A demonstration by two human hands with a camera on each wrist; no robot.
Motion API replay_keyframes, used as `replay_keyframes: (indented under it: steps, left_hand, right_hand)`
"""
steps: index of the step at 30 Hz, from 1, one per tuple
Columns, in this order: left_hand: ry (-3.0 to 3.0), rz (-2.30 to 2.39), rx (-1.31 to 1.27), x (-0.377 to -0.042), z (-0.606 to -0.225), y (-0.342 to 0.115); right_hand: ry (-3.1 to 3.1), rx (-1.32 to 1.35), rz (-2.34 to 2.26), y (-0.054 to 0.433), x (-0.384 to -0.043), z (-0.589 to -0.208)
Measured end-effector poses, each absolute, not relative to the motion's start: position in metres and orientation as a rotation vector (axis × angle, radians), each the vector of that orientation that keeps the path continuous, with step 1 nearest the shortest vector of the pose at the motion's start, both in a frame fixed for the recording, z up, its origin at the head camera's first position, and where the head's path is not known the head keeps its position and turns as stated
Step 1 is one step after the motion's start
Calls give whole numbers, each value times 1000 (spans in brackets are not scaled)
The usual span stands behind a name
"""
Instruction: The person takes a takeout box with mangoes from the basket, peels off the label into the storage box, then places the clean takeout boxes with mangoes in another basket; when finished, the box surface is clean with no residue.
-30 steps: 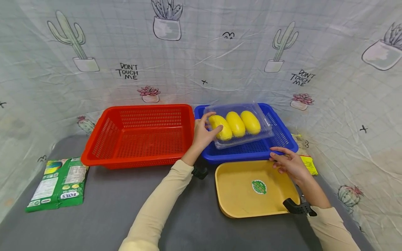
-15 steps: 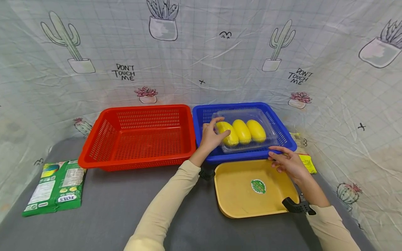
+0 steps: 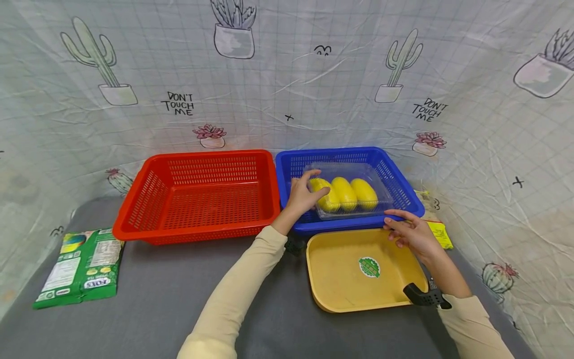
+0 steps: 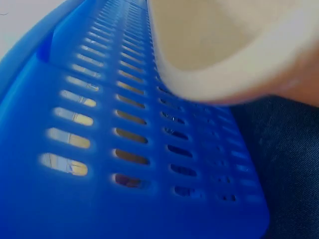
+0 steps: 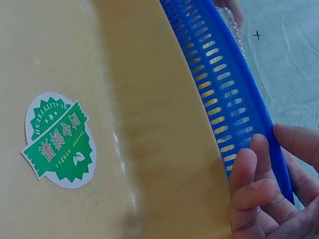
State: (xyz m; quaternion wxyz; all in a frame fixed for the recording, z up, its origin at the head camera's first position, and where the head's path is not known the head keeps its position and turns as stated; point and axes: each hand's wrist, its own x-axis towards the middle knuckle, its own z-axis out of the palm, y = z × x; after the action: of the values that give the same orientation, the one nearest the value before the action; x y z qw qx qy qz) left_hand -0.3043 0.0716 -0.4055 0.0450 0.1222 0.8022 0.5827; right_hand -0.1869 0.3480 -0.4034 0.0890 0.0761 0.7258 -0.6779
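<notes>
A clear plastic clamshell box holding three yellow, mango-like fruits lies low inside the blue slotted basket. At its left end, my left hand grips the box between thumb and fingers. The left wrist view has the basket's slotted side close up, with a blurred part of the hand above it. My right hand pinches the basket's front rim near its right corner. In the right wrist view, its fingers lie on both sides of the blue rim.
A red slotted basket stands directly left of the blue one. In front is a shallow yellow tray with a green sticker. A green snack packet lies far left, and a yellow packet sits behind my right hand. Patterned sheeting hangs behind.
The box in my left hand has moved down and slightly right, from above the blue basket to inside it. My right hand has stayed at the rim.
</notes>
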Motion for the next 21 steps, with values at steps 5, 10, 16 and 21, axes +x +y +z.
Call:
replay_keyframes:
  steps: [5, 10, 16, 21]
  left_hand:
    - [2440, 1735, 334, -305, -403, 72]
    - [2432, 1661, 283, -306, -404, 74]
    - [2458, 1508, 256, -305, -403, 75]
    - [2464, 1468, 267, -304, -403, 75]
  right_hand:
    - [2180, 227, -2004, 348, -187, -403]
    - [2171, 221, -2003, 347, -187, -404]
    - [2177, 206, -2006, 348, -186, -406]
    - [2168, 202, -2028, 346, -185, -405]
